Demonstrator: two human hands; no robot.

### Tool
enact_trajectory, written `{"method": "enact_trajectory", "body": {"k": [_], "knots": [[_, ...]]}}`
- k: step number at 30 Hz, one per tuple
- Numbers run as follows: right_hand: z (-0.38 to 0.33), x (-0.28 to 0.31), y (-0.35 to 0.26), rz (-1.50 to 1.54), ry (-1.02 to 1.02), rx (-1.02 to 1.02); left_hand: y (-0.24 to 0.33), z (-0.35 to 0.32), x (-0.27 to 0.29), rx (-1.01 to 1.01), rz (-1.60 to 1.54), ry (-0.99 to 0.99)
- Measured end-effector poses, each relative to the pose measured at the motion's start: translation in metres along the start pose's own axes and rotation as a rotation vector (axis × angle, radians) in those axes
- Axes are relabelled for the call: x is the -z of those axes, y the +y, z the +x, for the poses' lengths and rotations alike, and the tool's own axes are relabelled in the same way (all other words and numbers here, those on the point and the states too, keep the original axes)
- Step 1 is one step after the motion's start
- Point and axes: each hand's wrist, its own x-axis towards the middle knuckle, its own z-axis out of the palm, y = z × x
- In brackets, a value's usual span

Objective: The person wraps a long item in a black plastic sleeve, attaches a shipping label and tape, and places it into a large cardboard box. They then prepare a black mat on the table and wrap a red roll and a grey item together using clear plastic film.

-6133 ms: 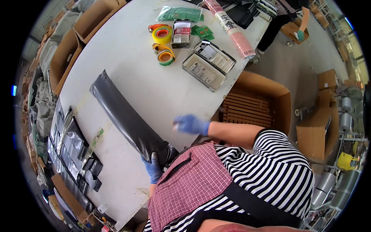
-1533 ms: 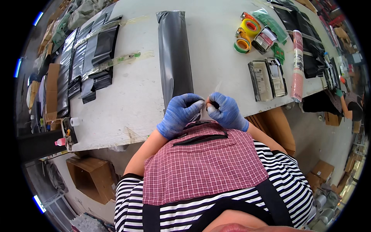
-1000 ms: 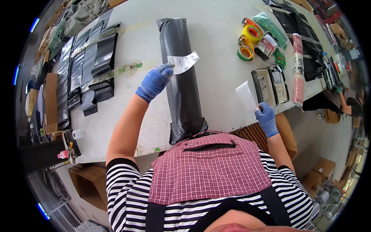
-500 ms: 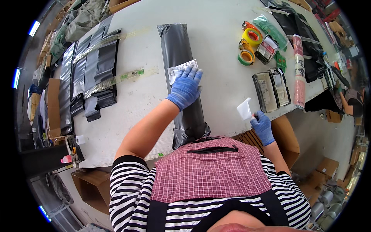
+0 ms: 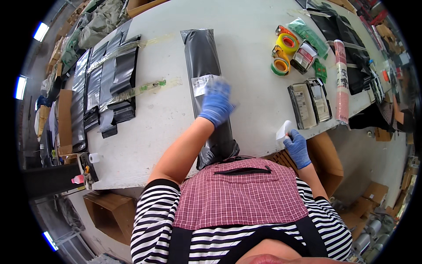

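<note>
A long black plastic-wrapped package [image 5: 200,53] lies lengthwise before me, its near end against my apron. Stuck on it is a white printed label [image 5: 200,83]. My left hand [image 5: 217,103], in a blue knitted glove, is over the label's right part and the package's right side. Its fingers are blurred but stretched out, with the thumb apart, and nothing shows in it. Near the table's front edge my right hand [image 5: 298,147], also gloved, pinches a small white slip of paper [image 5: 284,130], which is bent upward.
Flat black plastic mailers [image 5: 103,79] lie at left beside clear tape strips. At right are tape dispensers [image 5: 285,44], an open black box of labels [image 5: 303,105] and a pink-and-white roll [image 5: 341,83]. Cardboard boxes [image 5: 110,211] stand below the white table [image 5: 259,92]. Another person is at far right.
My left hand has slid toward the right and slightly nearer me, uncovering the label's left part. The white slip in my right hand has turned and now stands more upright.
</note>
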Motion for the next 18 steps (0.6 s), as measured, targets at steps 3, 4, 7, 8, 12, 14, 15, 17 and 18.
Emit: {"method": "enact_trajectory", "body": {"k": [3, 4, 7, 8, 12, 14, 15, 17, 18], "knots": [[0.001, -0.006, -0.013, 0.004, -0.034, 0.018, -0.054, -0.007, -0.036, 0.562, -0.398, 0.479], [0.002, -0.005, -0.014, 0.033, -0.054, -0.003, -0.055, -0.011, -0.038, 0.558, -0.400, 0.481], [0.008, -0.013, -0.005, 0.042, -0.041, 0.056, -0.051, -0.033, -0.040, 0.506, -0.888, 0.404], [0.010, -0.015, -0.006, 0.050, -0.038, 0.063, -0.054, -0.039, -0.038, 0.505, -0.880, 0.412], [0.011, -0.020, -0.015, 0.133, -0.092, 0.008, -0.053, -0.042, -0.025, 0.633, -0.623, 0.187], [0.012, -0.025, -0.018, 0.124, -0.091, 0.054, -0.050, -0.022, -0.007, 0.356, -0.341, 0.585], [0.016, -0.029, -0.024, 0.139, -0.122, 0.072, -0.052, -0.010, -0.011, 0.362, -0.333, 0.585], [0.017, -0.031, -0.033, 0.100, -0.130, 0.077, -0.035, 0.005, 0.008, 0.403, -0.253, 0.397], [0.019, -0.033, -0.038, 0.092, -0.113, 0.071, -0.025, 0.012, 0.015, 0.459, -0.169, 0.213]]}}
